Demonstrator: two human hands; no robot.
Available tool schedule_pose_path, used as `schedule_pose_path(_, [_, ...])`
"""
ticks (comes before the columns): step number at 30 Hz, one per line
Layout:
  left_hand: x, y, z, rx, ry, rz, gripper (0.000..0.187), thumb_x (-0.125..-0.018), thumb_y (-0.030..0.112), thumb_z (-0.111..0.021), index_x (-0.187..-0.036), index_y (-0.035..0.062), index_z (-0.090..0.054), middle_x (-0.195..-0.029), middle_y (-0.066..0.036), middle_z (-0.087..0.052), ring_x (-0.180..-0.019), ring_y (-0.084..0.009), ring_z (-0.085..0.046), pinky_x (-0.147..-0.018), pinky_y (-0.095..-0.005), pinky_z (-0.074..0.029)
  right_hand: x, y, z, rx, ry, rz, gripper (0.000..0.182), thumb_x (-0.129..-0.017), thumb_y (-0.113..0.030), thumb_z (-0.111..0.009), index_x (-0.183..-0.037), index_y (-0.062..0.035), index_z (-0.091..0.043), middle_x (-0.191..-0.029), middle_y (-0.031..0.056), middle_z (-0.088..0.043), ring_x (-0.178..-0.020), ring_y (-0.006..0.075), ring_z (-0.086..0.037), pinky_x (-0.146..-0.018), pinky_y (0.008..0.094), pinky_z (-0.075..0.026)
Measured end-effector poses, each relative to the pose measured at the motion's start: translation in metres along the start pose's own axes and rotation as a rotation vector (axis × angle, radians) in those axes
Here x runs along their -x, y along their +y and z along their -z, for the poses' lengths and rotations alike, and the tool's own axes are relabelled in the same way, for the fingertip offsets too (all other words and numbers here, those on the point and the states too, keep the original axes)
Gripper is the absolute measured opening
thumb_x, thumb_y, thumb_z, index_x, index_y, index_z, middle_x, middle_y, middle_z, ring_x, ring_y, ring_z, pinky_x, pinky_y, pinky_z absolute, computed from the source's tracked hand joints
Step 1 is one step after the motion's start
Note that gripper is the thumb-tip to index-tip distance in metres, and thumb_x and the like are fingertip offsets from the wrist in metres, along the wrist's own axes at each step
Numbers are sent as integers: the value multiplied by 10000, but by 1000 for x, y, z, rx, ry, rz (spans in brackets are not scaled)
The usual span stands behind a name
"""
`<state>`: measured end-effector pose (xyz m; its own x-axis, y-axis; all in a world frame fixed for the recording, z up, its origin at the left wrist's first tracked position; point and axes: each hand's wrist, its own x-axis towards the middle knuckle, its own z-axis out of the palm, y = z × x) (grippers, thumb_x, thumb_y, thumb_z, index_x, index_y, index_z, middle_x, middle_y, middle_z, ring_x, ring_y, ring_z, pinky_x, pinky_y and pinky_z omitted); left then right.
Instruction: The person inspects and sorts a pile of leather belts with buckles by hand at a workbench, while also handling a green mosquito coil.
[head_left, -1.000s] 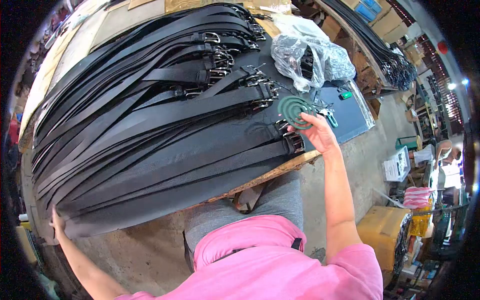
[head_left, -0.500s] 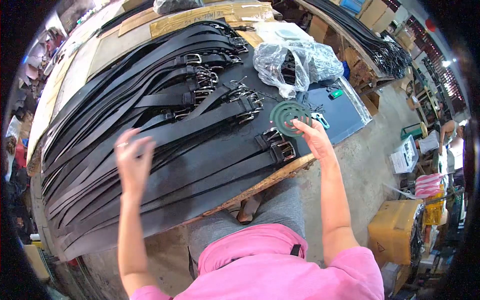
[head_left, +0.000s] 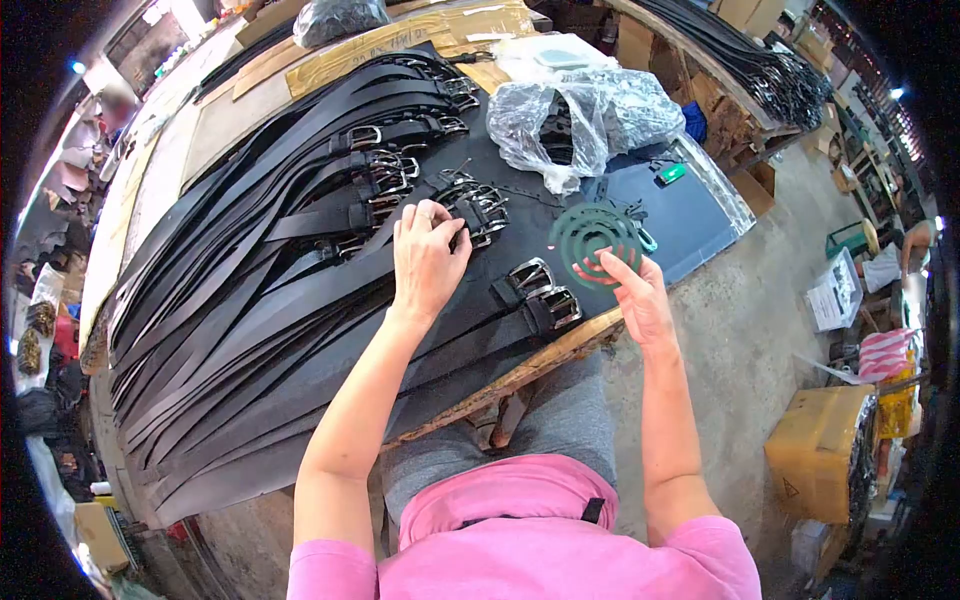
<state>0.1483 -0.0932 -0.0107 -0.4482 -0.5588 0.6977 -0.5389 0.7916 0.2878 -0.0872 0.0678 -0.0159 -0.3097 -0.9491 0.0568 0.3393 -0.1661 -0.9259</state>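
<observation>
Head view: flat green spiral coil (head_left: 577,243) in the right hand (head_left: 643,305)

The right hand pinches the coil between thumb and fingers, above the right part of the dark, smooth tabletop (head_left: 690,240). Left of it, the left hand (head_left: 425,262) is over long black flat belts with silvery metal buckles (head_left: 310,223), its fingers bent and narrowly spaced near a buckle cluster; whether they grip a belt cannot be told. On the far side of the coil lies a crumpled clear plastic bag (head_left: 645,110).

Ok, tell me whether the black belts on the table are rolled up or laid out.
Laid out: the black belts stretch lengthwise across the table, with their buckles grouped toward one end.
</observation>
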Motion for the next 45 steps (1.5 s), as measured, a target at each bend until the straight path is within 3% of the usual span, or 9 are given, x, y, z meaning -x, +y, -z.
schedule_pose_path(4, [1,-2,-6,28,27,-4,86,-730,45,-734,-776,15,-667,-867,-74,-569,-853,-266,-569,-754,-384,-453,-12,7,-19,63,-14,3,161,-931,-126,-676,-1043,-12,-693,-1023,68,-712,-945,155,-671,-836,313,-531])
schedule_pose_path(6, [1,-2,-5,124,15,98,83,-745,26,-723,-776,5,-649,-849,-87,-570,-817,-268,-590,-727,-376,-475,-19,14,-36,31,-19,63,143,-929,-108,-680,-1028,-5,-689,-988,48,-711,-854,123,-661,-776,261,-515])
schedule_pose_path(9, [-2,3,5,294,7,251,76,-792,2,-703,-814,-10,-631,-855,-101,-593,-747,-236,-618,-665,-335,-507,-29,24,-51,265,5,120,153,-936,-124,-674,-1011,10,-677,-954,26,-703,-805,103,-632,-758,243,-492])
schedule_pose_path(13, [2,-4,10,437,19,352,76,-833,3,-697,-858,-23,-630,-922,-97,-626,-770,-188,-626,-697,-293,-521,-34,23,-75,518,7,289,158,-915,-120,-679,-986,21,-672,-934,86,-693,-832,154,-633,-752,284,-495])
schedule_pose_path(14, [3,-4,12,454,13,369,74,-838,3,-694,-864,-25,-631,-931,-99,-627,-781,-187,-627,-705,-291,-522,-37,25,-79,582,-7,370,146,-896,-99,-676,-972,25,-674,-930,146,-680,-843,238,-646,-757,337,-503])
schedule_pose_path(18, [7,-4,12,484,19,343,69,-854,3,-685,-880,-31,-632,-963,-111,-629,-822,-191,-628,-732,-287,-526,-44,31,-88,681,-23,460,144,-880,-98,-672,-948,30,-672,-929,189,-667,-861,342,-623,-767,404,-496])
schedule_pose_path(21, [8,-4,12,473,22,332,73,-850,7,-689,-879,-29,-633,-972,-115,-631,-841,-199,-627,-746,-289,-525,-49,36,-89,740,-19,517,151,-875,-111,-679,-932,28,-668,-933,192,-663,-864,363,-616,-777,415,-491])
schedule_pose_path(45, [6,-4,15,466,1,357,83,-852,38,-685,-876,-21,-631,-986,-105,-638,-849,-209,-624,-754,-305,-517,-51,37,-89,777,-19,531,149,-865,-116,-687,-914,22,-664,-923,181,-660,-908,355,-599,-813,422,-474])
